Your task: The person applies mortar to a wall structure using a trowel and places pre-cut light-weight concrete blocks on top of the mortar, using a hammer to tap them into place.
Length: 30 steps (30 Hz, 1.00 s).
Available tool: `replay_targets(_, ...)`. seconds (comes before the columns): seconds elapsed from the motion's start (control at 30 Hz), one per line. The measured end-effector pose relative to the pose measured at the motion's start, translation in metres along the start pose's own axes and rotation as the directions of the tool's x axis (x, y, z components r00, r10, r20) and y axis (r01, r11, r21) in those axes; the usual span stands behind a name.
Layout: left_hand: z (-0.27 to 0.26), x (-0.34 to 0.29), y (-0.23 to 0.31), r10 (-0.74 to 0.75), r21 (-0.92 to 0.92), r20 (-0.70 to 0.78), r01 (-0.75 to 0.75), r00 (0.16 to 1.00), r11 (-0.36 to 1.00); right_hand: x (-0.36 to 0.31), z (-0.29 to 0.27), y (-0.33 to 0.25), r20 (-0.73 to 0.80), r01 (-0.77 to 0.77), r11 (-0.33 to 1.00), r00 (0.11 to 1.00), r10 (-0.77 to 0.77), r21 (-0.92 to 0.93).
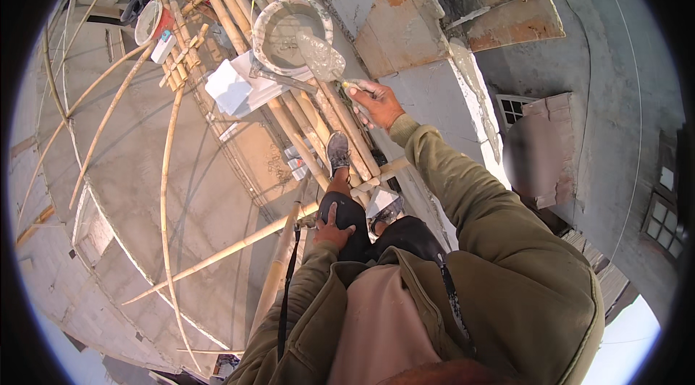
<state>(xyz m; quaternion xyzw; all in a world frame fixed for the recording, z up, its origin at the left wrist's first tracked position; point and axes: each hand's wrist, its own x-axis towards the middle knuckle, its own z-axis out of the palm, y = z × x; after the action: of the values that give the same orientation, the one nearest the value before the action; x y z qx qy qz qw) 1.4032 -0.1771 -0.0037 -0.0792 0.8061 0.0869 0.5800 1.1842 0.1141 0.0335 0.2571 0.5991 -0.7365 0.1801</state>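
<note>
My right hand is closed round the handle of a mortar-smeared trowel. The trowel's blade reaches over the right rim of a round bucket that holds wet grey mortar. Lower down, my left hand lies on my bent knee with its fingers spread and nothing in it. Below the bucket, a tool with a long handle rests across white sheet-like pieces; its exact kind is unclear.
I stand on a scaffold of bamboo poles, high above the ground. Another bucket, red and whitish, sits at the upper left. A grey wall runs along the right, with brownish boards sticking out. Crossing bamboo spans the left.
</note>
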Motion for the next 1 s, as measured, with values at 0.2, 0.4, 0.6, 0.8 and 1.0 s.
replay_targets(0.2, 0.044, -0.002, -0.043, 0.216, -0.07, 0.062, -0.212, 0.974, 0.975, -0.255, -0.1, 0.017, -0.236, 0.106, 0.994, 0.967, -0.095, 0.034)
replay_targets(0.4, 0.061, 0.008, -0.146, 0.29, -0.062, 0.087, -0.285, 0.953, 0.956, -0.44, -0.162, 0.07, -0.518, 0.031, 0.998, 0.854, -0.056, -0.056)
replay_targets(0.6, 0.072, 0.004, -0.2, 0.444, 0.205, 0.151, -0.467, 0.883, 0.86, -0.506, -0.186, 0.153, -0.617, -0.081, 0.712, 0.572, -0.54, -0.698)
replay_targets(0.8, 0.078, -0.01, -0.146, 0.367, 0.014, 0.125, -0.371, 0.922, 0.928, -0.457, -0.184, 0.145, -0.583, -0.217, 0.61, 0.641, -0.499, -0.762)
replay_targets(1.0, 0.047, -0.049, -0.049, 0.325, 0.032, 0.115, -0.331, 0.939, 0.943, -0.369, -0.191, 0.091, -0.519, -0.21, 0.547, 0.691, -0.504, -0.81)
